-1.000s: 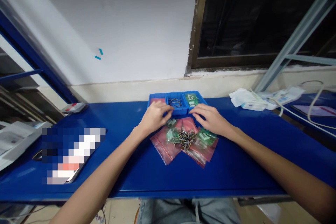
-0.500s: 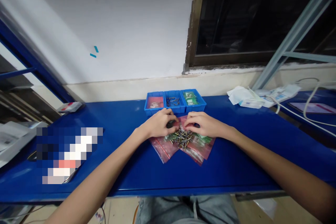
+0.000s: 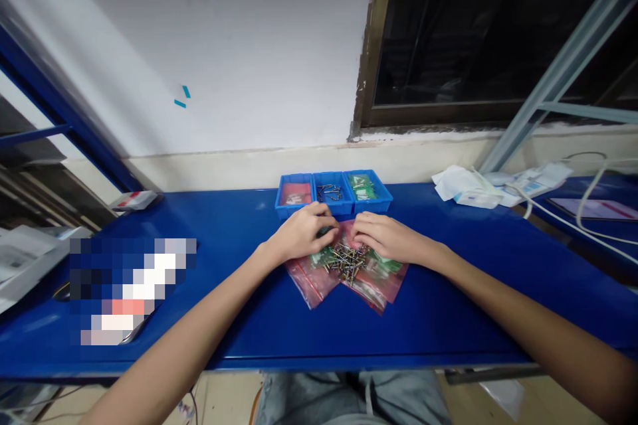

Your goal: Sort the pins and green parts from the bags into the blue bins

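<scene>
A heap of screws (image 3: pixel 347 263) lies on several plastic bags in the middle of the blue table. My left hand (image 3: pixel 304 231) is at the heap's upper left, fingers curled and thumb drawn in toward them. On the other side, my right hand (image 3: pixel 386 236) has its fingers bent together over the upper part of the bags. Whatever is between either hand's fingertips is too small or hidden to make out. A red zip bag (image 3: pixel 312 284) spreads below my left hand, another red bag (image 3: pixel 381 297) below my right, with a green bag (image 3: pixel 391 265) beside the heap.
Behind my hands stand three blue bins: a left bin (image 3: pixel 282 211) with a red bag, a middle bin (image 3: pixel 333 211) with loose screws, a right bin (image 3: pixel 381 204) with green bags. White packets (image 3: pixel 471 187) and a cable (image 3: pixel 563 216) lie right. A blurred-out item (image 3: pixel 144 285) lies left.
The thumb and fingers of both hands have drawn closer together, narrowing the gaps. Both hands stay at the heap, and the bags and bins keep their places.
</scene>
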### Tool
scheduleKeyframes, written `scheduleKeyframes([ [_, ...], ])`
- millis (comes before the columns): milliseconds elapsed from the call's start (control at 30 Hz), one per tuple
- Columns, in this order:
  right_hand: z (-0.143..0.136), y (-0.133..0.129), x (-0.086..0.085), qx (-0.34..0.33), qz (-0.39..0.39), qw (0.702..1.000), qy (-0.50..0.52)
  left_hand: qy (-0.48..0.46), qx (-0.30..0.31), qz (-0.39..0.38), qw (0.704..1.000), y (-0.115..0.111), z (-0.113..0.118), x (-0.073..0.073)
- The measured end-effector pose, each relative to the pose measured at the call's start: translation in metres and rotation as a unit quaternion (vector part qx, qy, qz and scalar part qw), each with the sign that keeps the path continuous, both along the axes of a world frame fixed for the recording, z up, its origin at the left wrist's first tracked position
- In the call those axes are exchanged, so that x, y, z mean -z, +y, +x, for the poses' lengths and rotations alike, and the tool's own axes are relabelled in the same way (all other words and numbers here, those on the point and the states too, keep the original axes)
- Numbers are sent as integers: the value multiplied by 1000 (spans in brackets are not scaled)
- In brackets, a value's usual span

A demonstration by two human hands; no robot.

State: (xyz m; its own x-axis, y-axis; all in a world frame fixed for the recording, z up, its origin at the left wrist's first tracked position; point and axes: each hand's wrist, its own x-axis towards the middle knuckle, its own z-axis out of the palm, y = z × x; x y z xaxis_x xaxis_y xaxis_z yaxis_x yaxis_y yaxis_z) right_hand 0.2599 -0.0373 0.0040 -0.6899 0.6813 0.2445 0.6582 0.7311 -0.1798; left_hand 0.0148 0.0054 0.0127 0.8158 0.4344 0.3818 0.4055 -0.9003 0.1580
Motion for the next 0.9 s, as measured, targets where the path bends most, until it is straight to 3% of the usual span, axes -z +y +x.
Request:
scheduleKeyframes([
  [133,2,1,0,35,28,999,7,-23,14,-16,1000,-3,3,0],
  [433,-14,-9,-1,62,16,987,148,-107,8,-67,992,-6,9,3],
  [567,-18,-11,-4,78,-32,975,205,-160,7,-105,981,-8,11,3],
  [733,-21,-12,-4,94,-81,962,244,-179,-19,-87,980,-11,12,5],
  [900,-21,-10,1,117,-167,914,352,-135,-6,-31,990,-13,11,8],
])
